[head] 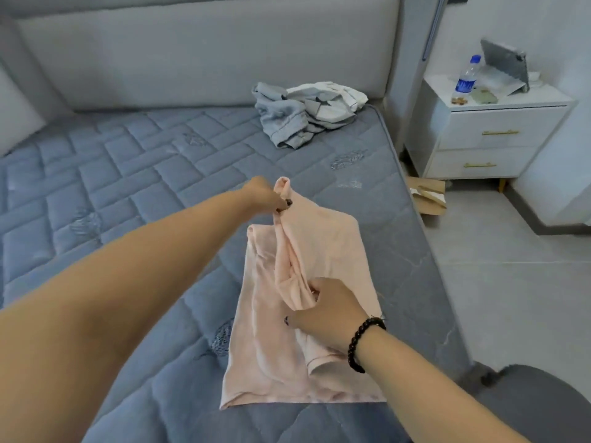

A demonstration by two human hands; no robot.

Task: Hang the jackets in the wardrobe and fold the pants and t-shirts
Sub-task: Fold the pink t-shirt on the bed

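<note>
Pinching the far end of the pink t-shirt (323,251), the left hand (265,195) lifts a gathered strip; its fingertips are hidden by cloth. Nearer, the right hand (326,310) grips the strip's other end, fingers curled under. The rest lies on the bed (128,174).

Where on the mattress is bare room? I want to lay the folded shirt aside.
Bare quilting lies left of the pink t-shirt, toward the pillow, and between it and the crumpled clothes pile. The nightstand top is crowded.
</note>
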